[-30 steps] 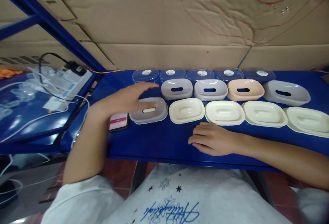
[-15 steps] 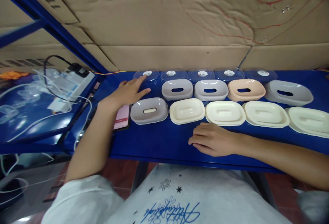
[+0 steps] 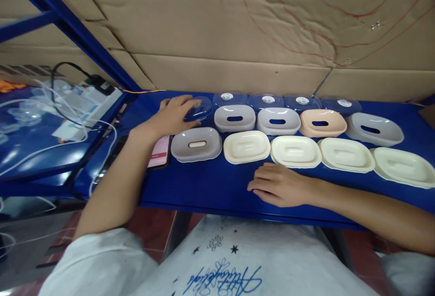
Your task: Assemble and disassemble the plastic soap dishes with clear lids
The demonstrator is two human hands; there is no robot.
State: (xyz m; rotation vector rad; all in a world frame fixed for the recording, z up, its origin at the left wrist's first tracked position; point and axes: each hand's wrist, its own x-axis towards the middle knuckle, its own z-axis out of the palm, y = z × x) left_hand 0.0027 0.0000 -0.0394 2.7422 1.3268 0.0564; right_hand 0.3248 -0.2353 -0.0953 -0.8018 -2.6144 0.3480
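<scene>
My left hand holds a clear oval plastic lid by its left end, fingers at the back edge and thumb at the front. Part of that lid is hidden under the fingers. Just in front sits a grey soap dish, with a pale piece showing through its slot. My right hand rests on the blue table with its fingers loosely curled and nothing visible in them. Close to its knuckles are a cream tray and another cream tray.
Behind stand grey dishes and a peach dish, all slotted. Several clear lids line the back edge against cardboard. A phone lies left, near a power strip and cables. More cream trays extend right.
My left hand has closed around the leftmost clear lid, which has shifted towards me and tilted. My right hand stays in place. The view has turned slightly.
</scene>
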